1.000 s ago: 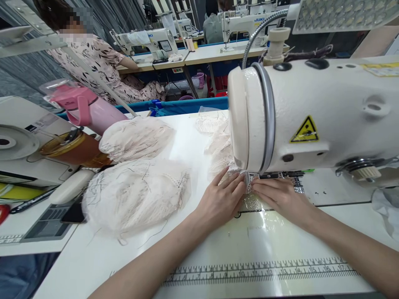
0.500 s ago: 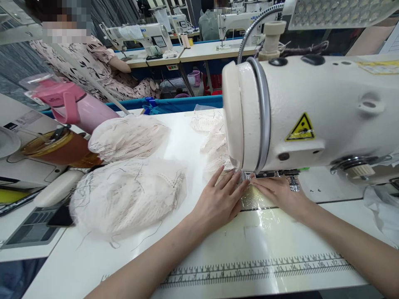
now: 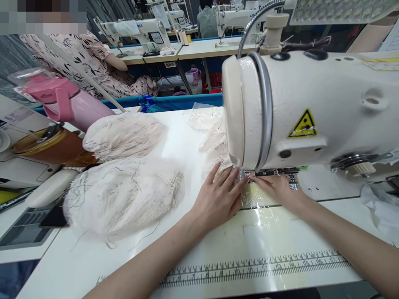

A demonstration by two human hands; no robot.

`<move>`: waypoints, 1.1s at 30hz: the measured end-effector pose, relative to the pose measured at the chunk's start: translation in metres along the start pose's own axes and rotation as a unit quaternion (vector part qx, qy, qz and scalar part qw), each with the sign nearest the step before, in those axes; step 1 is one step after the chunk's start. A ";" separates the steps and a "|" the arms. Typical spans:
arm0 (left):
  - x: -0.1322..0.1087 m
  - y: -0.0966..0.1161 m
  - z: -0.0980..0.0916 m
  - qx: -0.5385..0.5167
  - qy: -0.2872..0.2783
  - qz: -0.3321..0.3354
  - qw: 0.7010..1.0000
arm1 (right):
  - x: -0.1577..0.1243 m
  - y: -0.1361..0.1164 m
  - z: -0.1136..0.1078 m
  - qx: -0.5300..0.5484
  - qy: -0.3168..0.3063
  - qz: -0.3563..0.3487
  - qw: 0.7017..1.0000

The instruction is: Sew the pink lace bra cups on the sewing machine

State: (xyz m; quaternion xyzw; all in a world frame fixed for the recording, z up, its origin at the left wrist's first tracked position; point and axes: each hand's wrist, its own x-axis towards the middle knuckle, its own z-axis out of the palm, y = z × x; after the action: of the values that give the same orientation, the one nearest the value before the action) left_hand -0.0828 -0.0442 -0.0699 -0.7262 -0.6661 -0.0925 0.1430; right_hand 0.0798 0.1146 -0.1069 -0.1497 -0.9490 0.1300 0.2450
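Note:
Pale lace fabric [image 3: 215, 143] lies at the head of a white sewing machine [image 3: 299, 95]. My left hand [image 3: 218, 195] rests on its near edge, fingers spread and flat, the tips close to the presser foot [image 3: 245, 175]. From the other side, my right hand [image 3: 282, 189] reaches in beneath the machine head. Its fingers are pressed together at the fabric's edge by the foot, partly hidden by metal parts. The needle point cannot be made out.
Two heaps of lace pieces [image 3: 124, 199] with loose threads lie at left. Behind them are a pink bottle [image 3: 84, 110] and an amber jar [image 3: 52, 145]. A printed ruler [image 3: 249, 270] runs along the table's front. Another person [image 3: 93, 62] sits beyond, near other sewing machines [image 3: 146, 35].
The view has shifted slightly. Both hands stay by the presser foot in almost the same pose, and the lace heaps lie as before.

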 end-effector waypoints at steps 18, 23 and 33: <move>0.002 0.002 -0.001 0.011 0.027 -0.015 0.999 | 0.010 -0.028 -0.020 -0.089 0.010 -0.058 0.994; 0.002 0.003 -0.002 0.004 0.012 -0.018 1.000 | 0.008 -0.028 -0.020 -0.060 0.008 -0.030 0.998; 0.002 0.002 -0.002 0.005 0.012 -0.022 1.000 | 0.008 -0.028 -0.020 -0.078 -0.013 -0.035 0.996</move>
State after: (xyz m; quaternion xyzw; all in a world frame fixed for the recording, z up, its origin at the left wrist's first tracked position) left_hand -0.0805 -0.0432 -0.0680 -0.7094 -0.6806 -0.1012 0.1526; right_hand 0.0767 0.0949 -0.0772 -0.1338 -0.9639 0.0487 0.2250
